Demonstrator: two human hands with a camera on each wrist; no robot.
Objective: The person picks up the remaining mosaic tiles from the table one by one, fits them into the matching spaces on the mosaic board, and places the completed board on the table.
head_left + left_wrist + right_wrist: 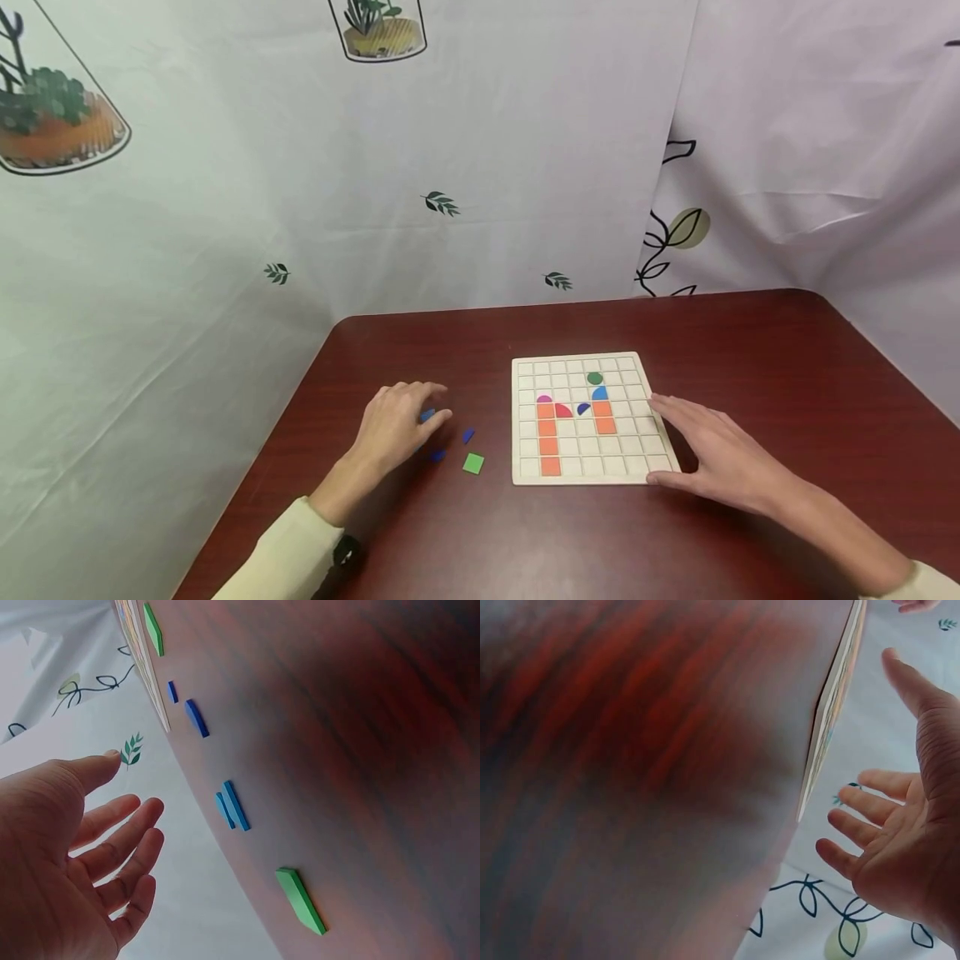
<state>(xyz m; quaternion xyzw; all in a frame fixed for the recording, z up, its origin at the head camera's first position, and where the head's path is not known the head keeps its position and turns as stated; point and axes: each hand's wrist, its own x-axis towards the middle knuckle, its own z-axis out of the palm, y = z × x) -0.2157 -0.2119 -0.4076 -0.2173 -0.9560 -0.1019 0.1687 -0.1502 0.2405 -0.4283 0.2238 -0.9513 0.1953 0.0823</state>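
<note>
My left hand [393, 425] hovers over the table left of the board, fingers loosely bent and nothing in them. Beneath it is a light blue piece [427, 415], partly hidden by the hand. Nearby lie a dark blue piece [468, 436] and a green square [473, 463]. The left wrist view shows two light blue pieces [236, 806] side by side and a green piece [301, 901]. My right hand [720, 458], fingers extended, is at the right edge of the white grid board [645, 442]; whether it touches the board I cannot tell.
On the board stand a column of orange squares [549, 445], a shorter orange pair [603, 417], a green circle [595, 378], a red quarter circle [563, 410] and several small curved pieces. A patterned cloth [480, 150] hangs behind the brown table [450, 542].
</note>
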